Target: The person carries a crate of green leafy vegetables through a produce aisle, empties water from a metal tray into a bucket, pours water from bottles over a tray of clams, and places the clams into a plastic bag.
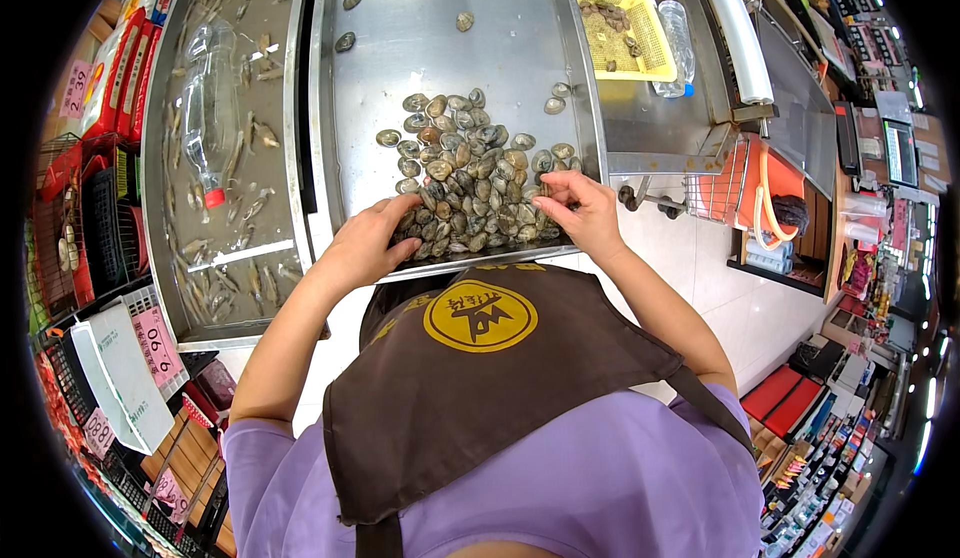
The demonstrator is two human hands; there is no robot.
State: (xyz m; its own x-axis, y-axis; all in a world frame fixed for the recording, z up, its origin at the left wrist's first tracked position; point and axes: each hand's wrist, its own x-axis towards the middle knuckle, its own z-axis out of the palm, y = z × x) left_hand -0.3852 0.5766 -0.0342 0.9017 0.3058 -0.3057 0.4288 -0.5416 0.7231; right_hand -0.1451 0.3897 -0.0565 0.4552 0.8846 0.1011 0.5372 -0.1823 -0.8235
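Note:
A heap of clams lies against the near edge of a shallow stainless-steel tray in front of me. My left hand rests at the heap's left front corner, thumb and fingers spread against the shells. On the other side, my right hand has a clam pinched between thumb and fingertips. A few single clams lie apart from the heap, such as one farther back and another near the right wall.
Left of the tray, a water-filled metal tank holds shrimp-like seafood and a clear plastic bottle. A yellow basket with several shells stands at right, beside another bottle. A plastic-film roll and a wire basket are farther right.

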